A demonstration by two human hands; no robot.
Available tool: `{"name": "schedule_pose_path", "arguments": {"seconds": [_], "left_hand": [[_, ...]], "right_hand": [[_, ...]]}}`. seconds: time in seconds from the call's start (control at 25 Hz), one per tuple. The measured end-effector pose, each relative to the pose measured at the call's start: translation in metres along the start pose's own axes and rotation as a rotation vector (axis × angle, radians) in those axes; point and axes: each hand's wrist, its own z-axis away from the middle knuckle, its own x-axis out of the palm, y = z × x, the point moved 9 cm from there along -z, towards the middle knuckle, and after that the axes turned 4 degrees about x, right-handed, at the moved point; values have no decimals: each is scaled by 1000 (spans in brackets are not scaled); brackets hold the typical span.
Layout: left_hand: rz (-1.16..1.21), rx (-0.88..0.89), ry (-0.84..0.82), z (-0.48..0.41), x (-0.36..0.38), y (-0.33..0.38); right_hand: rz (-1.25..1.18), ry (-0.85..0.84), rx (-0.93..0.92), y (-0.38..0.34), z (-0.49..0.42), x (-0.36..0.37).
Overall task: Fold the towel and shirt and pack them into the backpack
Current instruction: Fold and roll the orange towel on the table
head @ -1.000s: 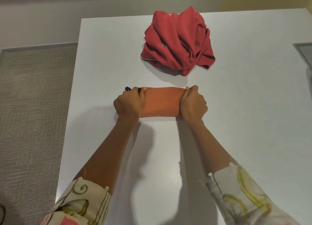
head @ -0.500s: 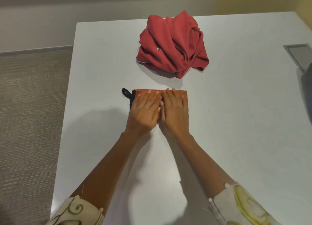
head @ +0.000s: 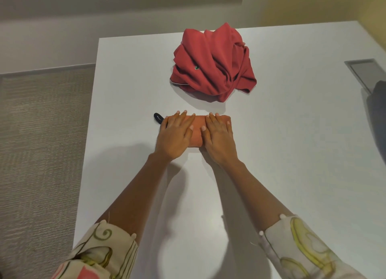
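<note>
The orange towel (head: 196,133) lies folded into a small, thick rectangle flat on the white tabletop (head: 292,163), directly beneath both sets of fingers. The left hand (head: 174,136) rests palm down on its left half, fingers (head: 182,119) straight and slightly spread, their tips reaching the towel's far edge. The right hand (head: 218,138) lies the same way on the right half, fingers straight and close together, gripping nothing, only pressing. A strip of bare orange cloth shows between the two thumbs. A black loop (head: 158,118) sticks out from the towel's left end, just beyond the left little finger, lying on the tabletop. Past the fingertips, apart from the towel, the red shirt (head: 213,65) sits in a crumpled, unfolded heap with a small green emblem on it. Far to the right of the right fingers a grey recessed panel (head: 364,69) is set in the tabletop. Next to it, a dark shape (head: 378,115) is cut off by the frame's edge, so I cannot tell what it is. Patterned cream sleeves (head: 100,249) cover both arms near the elbows, and grey carpet (head: 41,153) lies left of the tabletop.
</note>
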Motion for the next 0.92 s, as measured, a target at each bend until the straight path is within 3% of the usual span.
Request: {"name": "schedule_pose_path", "arguments": {"seconds": [0.08, 0.16, 0.24, 0.32, 0.44, 0.64, 0.92], "left_hand": [[124, -118, 114, 2, -17, -10], [201, -385, 240, 14, -36, -34], [296, -654, 167, 24, -36, -62], [364, -782, -22, 31, -24, -75], [446, -768, -139, 31, -17, -75], [513, -735, -175, 25, -16, -71], [947, -836, -223, 24, 8, -59]], "right_hand": [[-248, 14, 43, 3, 1, -14], [-391, 134, 123, 13, 10, -31], [-377, 221, 318, 31, 18, -41], [-359, 146, 615, 52, 25, -36], [-415, 1, 814, 63, 25, -25], [-474, -98, 850, 63, 12, -19], [-848, -175, 917, 67, 14, -21]]}}
